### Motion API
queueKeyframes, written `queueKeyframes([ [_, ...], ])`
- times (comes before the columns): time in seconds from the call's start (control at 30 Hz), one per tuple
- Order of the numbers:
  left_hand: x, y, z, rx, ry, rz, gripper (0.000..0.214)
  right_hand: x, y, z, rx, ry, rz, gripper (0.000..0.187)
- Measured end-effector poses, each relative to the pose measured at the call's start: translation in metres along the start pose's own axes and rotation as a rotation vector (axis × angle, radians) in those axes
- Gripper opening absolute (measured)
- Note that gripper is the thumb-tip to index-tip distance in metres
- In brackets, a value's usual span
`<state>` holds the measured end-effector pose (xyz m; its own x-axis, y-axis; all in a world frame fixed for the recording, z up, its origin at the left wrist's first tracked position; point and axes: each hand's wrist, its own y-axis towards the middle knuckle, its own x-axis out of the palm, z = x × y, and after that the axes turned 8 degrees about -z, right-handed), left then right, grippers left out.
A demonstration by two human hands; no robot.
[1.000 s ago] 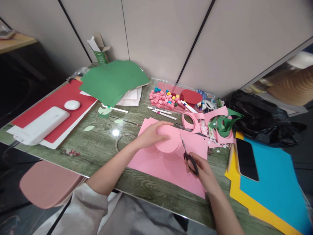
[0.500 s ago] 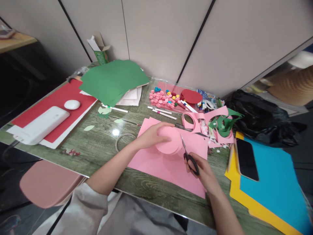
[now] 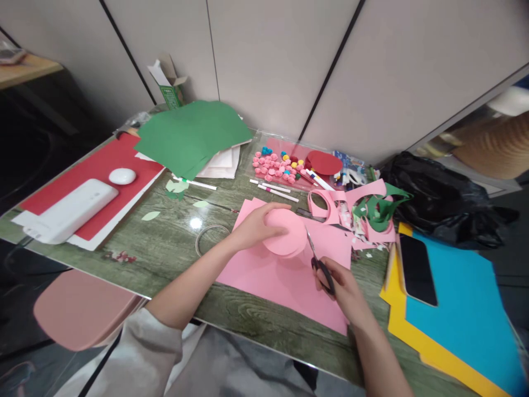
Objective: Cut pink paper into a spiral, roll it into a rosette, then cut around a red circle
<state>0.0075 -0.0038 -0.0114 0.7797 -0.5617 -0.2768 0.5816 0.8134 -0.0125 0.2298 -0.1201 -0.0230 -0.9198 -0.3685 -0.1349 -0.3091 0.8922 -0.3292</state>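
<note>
My left hand (image 3: 258,225) pinches a round of pink paper (image 3: 286,234) by its left side, thumb on top. A second pink edge shows just beneath that round. On the right, my right hand (image 3: 341,284) is closed around the black handles of a pair of scissors (image 3: 317,262). The scissor blades point up and away, their tips at the right edge of the round; I cannot tell whether they touch it. Under both hands lie larger pink sheets (image 3: 264,275) on the table.
Pink and green offcuts (image 3: 374,215) lie behind on the right, near a black plastic bag (image 3: 442,198). A phone (image 3: 418,270) rests on blue and yellow sheets. Green paper (image 3: 192,135), pink buttons (image 3: 270,165), marker pens (image 3: 276,192) and a ring (image 3: 202,238) sit further left and back.
The pink round has turned and tilted slightly in my left hand. My right hand and the scissors have barely moved.
</note>
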Motion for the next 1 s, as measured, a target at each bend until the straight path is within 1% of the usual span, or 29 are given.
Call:
queueKeyframes([
  [0.2,0.0005,-0.0001,-0.0022,0.032,-0.005,0.006,0.049,0.0000,0.0005,0.0008,0.000,-0.017,0.011,0.022],
  [0.4,0.0002,-0.0005,-0.0018,0.035,-0.001,0.001,0.049,-0.0013,0.0007,0.0004,0.004,-0.036,0.014,0.020],
  [0.6,0.0000,-0.0010,-0.0008,0.054,0.000,-0.018,0.049,-0.0011,0.0002,0.0006,-0.003,0.002,0.005,0.017],
  [0.77,-0.0007,-0.0013,0.0006,0.056,0.000,-0.044,0.049,-0.0015,0.0005,0.0015,-0.027,-0.002,0.002,0.019],
  [1.0,0.0003,-0.0012,0.0006,0.051,0.014,-0.034,0.049,0.0001,0.0011,-0.0009,-0.012,-0.027,0.027,0.022],
])
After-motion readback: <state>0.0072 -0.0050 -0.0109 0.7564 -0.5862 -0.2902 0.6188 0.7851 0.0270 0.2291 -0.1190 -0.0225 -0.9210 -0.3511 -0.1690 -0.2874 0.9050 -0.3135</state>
